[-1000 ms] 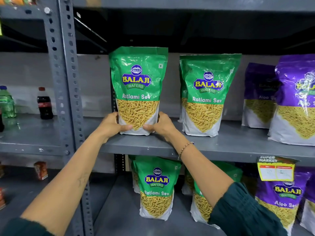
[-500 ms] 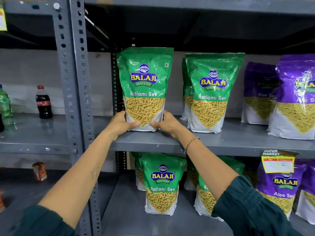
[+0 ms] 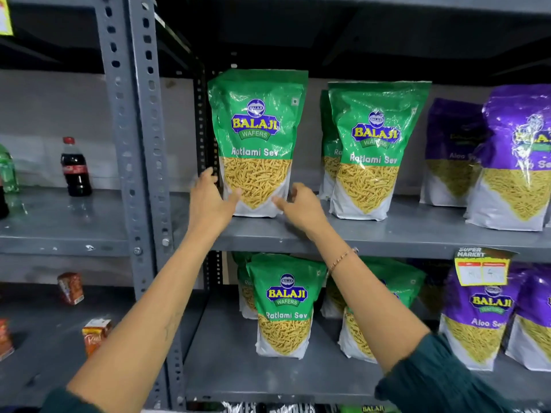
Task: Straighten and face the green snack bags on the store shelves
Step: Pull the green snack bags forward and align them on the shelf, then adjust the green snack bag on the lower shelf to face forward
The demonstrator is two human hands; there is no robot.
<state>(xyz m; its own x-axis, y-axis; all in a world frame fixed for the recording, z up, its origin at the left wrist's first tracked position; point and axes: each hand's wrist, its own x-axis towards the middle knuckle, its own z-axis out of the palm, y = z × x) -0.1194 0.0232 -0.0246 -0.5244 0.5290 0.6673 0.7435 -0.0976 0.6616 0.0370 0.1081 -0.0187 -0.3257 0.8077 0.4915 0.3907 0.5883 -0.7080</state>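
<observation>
Both arms reach up and forward from the bottom of the frame to the upper shelf [image 3: 387, 236]. Sleeves are dark green and pushed back, forearms bare, with a thin bracelet [image 3: 340, 260] on the right wrist.

Left hand [image 3: 210, 201]: fingers spread and loose, palm toward the left lower edge of the green bag [image 3: 258, 138], thumb lying across the bag's lower left corner. Not gripping; whether it touches or sits just off is hard to tell.

Right hand [image 3: 301, 205]: open as well, fingers curled slightly, thumb pointing at the bag's lower right corner. Just beside the bag, no grip.

The green bag stands upright on the upper shelf by the shelf post [image 3: 140, 144], label facing out, base on the shelf near the front edge. A second green bag [image 3: 372, 150] stands to its right, leaning slightly, with another one behind it. Purple bags [image 3: 518, 156] sit further right.

Lower shelf [image 3: 238, 368]: a green bag [image 3: 286, 305] faces front between the forearms, more green ones partly hidden behind the right arm, purple ones at right under a yellow price tag [image 3: 481, 269].

Left bay: a cola bottle [image 3: 74, 168] and small orange packs [image 3: 95, 335].
</observation>
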